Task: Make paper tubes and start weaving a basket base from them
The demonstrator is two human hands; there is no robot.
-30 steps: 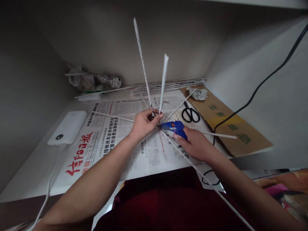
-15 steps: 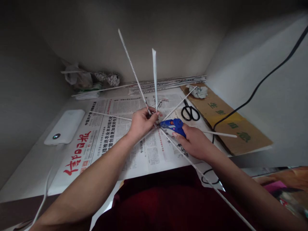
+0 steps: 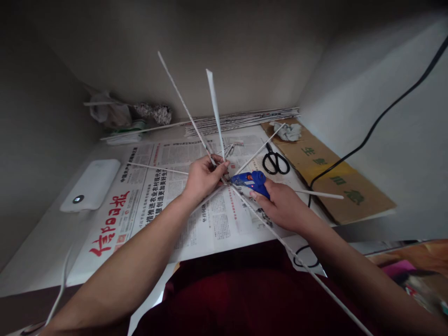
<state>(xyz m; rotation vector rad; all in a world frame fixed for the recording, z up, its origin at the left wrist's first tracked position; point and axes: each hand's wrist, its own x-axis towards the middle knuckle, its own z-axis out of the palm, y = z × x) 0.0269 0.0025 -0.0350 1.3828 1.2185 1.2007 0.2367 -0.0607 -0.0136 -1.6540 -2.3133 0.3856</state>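
Rolled paper sticks [image 3: 257, 150] spread outward from a shared centre over the newspaper [image 3: 224, 219]. My left hand [image 3: 205, 176] is closed at that centre, pinching a rolled paper stick [image 3: 182, 98] that leans up and to the left. A wider white paper strip [image 3: 214, 105] also rises from its fingertips. My right hand [image 3: 282, 203] is wrapped around a blue glue gun [image 3: 250, 181], whose nozzle points left at the centre, close to my left fingertips. One long stick runs from there toward my body, under the right forearm. The exact contact at the nozzle is too small to make out.
Black-handled scissors [image 3: 276, 161] lie right of the centre, beside flattened cardboard [image 3: 332, 177] with crumpled paper [image 3: 289, 131] on it. More paper sticks [image 3: 241, 120] are piled along the back wall. A white power bank [image 3: 91, 185] rests at left. A black cable [image 3: 376, 123] hangs at right.
The upright stick and the white strip have tilted further left, and my left hand has shifted slightly left. My right hand keeps the glue gun at the centre.
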